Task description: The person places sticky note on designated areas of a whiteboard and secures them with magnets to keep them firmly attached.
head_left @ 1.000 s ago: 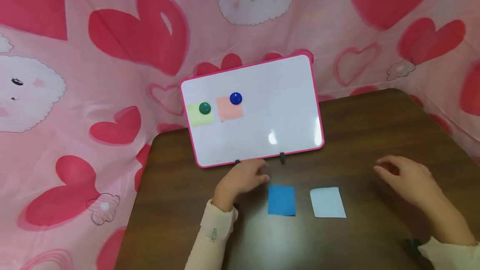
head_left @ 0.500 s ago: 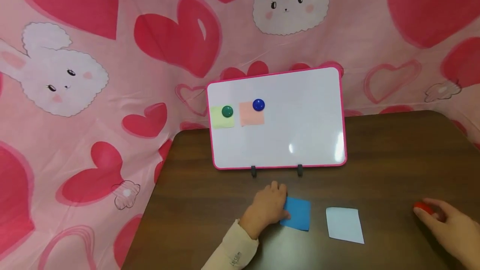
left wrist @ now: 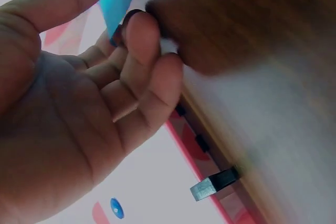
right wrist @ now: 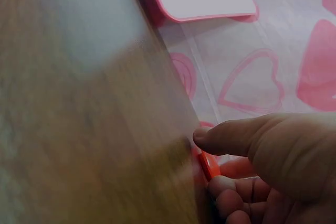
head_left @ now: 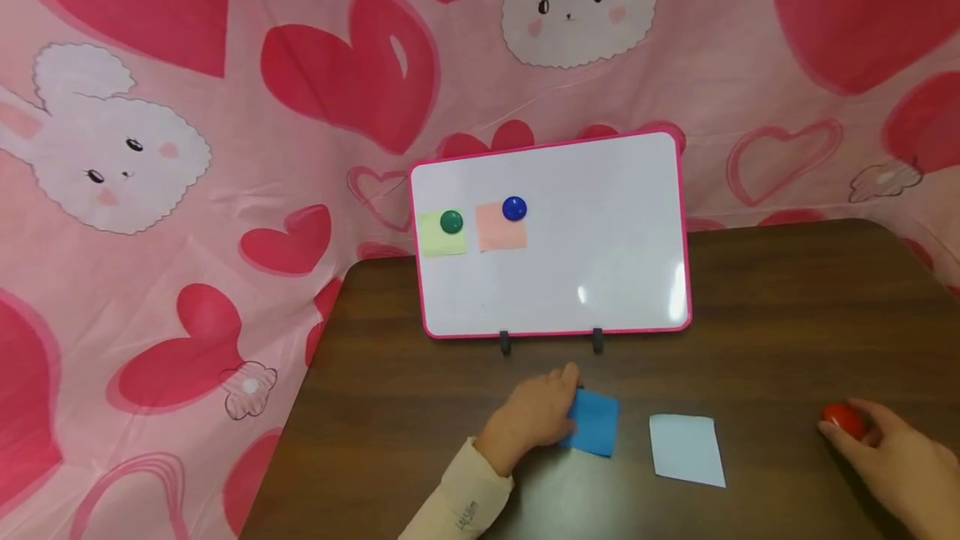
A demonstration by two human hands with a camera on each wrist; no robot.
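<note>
My left hand [head_left: 529, 415] pinches the left edge of a blue sticky note [head_left: 596, 423] on the table; in the left wrist view the blue note [left wrist: 118, 4] stands tilted between thumb and fingers. To its right a pale blue sticky note [head_left: 687, 450] lies flat, apart from both hands. At the right side my right hand [head_left: 903, 461] grips a round red magnet [head_left: 843, 421] between thumb and fingers, low at the tabletop. The right wrist view shows the red magnet [right wrist: 209, 165] edge-on, between thumb and fingertips.
Behind the hands stands a pink-framed whiteboard [head_left: 592, 273] on small black feet [head_left: 597, 340]. It carries a light green note [head_left: 442, 243] under a green magnet [head_left: 451, 222] and a pink note [head_left: 501, 233] under a blue magnet [head_left: 513, 208]. A heart-patterned cloth [head_left: 300, 140] hangs behind the table.
My left hand has come down onto the blue sticky note and its edge now shifts slightly. My right hand has closed on the red magnet, which was hidden earlier. The head view has swung left.
</note>
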